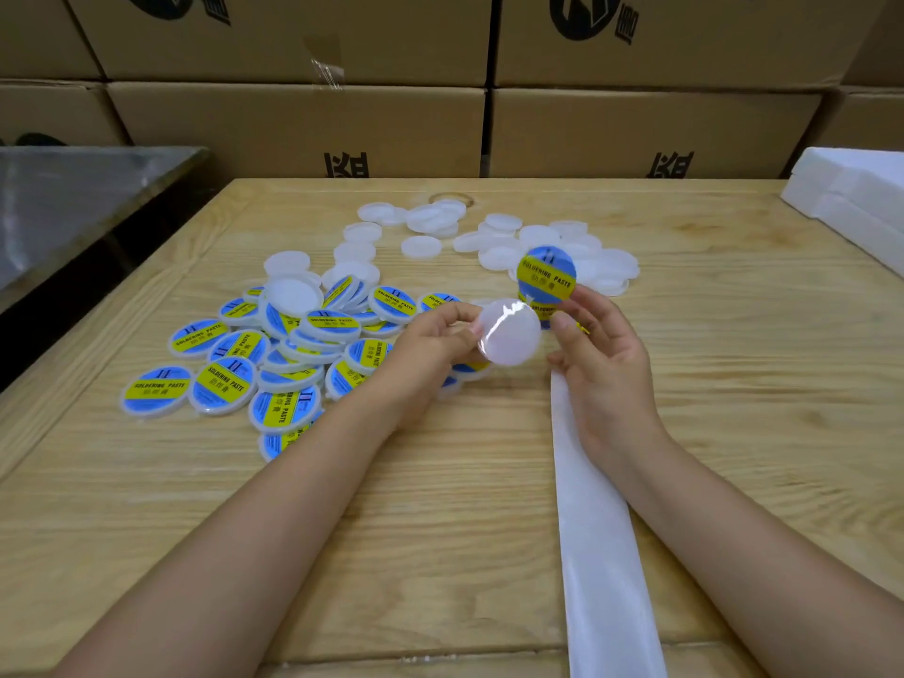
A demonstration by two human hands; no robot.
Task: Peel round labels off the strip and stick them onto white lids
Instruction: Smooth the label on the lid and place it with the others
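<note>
Finished labelled lids (222, 384) are heaped at left, clear of the work. The left hand (430, 340) pinches a bare white lid (511, 332), face up to receive the label. The right hand (604, 357), fingers loosely curled, holds the strip (599, 530) with a round label (547, 274) standing free above the lid; unlabelled lids (494, 237) wait behind.

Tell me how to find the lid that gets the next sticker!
Look at the wooden table, between the pile of stickered lids and the plain lids. Above it, the left hand pinches one lid. It is the only lid off the table, bare and shiny.
</note>
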